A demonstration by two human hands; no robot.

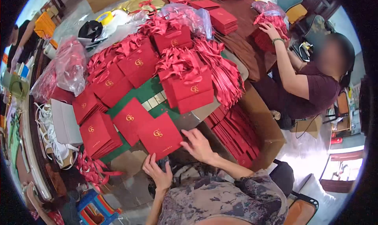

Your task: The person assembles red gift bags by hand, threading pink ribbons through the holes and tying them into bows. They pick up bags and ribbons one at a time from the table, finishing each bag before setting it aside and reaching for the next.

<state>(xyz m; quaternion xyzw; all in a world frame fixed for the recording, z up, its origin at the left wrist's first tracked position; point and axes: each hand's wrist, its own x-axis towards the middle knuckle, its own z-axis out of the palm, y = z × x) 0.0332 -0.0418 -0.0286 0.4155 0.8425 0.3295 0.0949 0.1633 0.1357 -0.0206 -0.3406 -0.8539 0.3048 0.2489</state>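
Between my two hands is a flat red paper bag (pixel 158 135) with a gold logo, its face turned up. My left hand (pixel 158 174) has its fingertips at the bag's lower edge, the thumb held a little apart. At the right edge my right hand (pixel 199 147) holds the bag with thumb and fingers. Partly under it lies another flat red bag (pixel 129 116). To the left stands a stack of red bags (pixel 96 136). Beyond are upright bags with ribbon handles (pixel 191 89), bunched together.
A cardboard box (pixel 271 140) full of folded red bags stands at my right. Across from it sits a co-worker (pixel 311 77) with a hand on a bundle of red bags (pixel 265 39). Clear plastic wrapping (pixel 71 67), yellow tape (pixel 105 18) and red ribbons (pixel 94 168) lie around.
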